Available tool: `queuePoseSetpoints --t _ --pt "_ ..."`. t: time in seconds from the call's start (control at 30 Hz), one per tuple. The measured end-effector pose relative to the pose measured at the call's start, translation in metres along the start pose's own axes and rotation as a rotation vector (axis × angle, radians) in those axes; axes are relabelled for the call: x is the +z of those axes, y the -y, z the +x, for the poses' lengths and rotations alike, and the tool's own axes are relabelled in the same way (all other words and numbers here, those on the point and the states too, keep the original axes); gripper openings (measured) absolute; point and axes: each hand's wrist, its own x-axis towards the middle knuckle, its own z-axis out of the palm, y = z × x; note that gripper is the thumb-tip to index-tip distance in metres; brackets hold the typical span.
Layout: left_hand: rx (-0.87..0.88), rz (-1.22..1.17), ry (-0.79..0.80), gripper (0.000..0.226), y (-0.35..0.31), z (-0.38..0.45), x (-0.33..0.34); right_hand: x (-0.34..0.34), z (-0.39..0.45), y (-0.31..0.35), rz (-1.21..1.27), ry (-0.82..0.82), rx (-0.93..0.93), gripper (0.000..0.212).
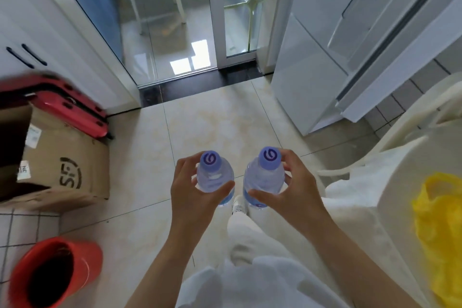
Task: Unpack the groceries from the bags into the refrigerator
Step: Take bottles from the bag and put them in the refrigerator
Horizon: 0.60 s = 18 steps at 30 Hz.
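Your left hand [192,192] and right hand [295,187] each grip an upright water bottle [215,177], [265,177], purple caps up, each printed with a "G"-like swirl.

The red bucket [50,275] is cut off by the bottom edge; the cardboard box [57,157] (motion-blurred) by the left.

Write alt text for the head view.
Each hand grips a clear plastic water bottle with a purple cap, left hand on left bottle, right hand on right bottle, above a beige tiled floor.
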Motion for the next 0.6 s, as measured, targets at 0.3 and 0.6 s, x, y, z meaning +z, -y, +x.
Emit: queuePoseSetpoints --t 0.3,0.6 --pt "0.059 0.083 -0.025 0.059 -0.002 0.136 0.017 0.016 0.126 0.037 -0.029 0.014 -0.039 0.061" --pt "0.049 0.087 0.060 0.060 -0.006 0.269 0.039 0.023 0.242 0.054 0.004 -0.060 0.038 0.059"
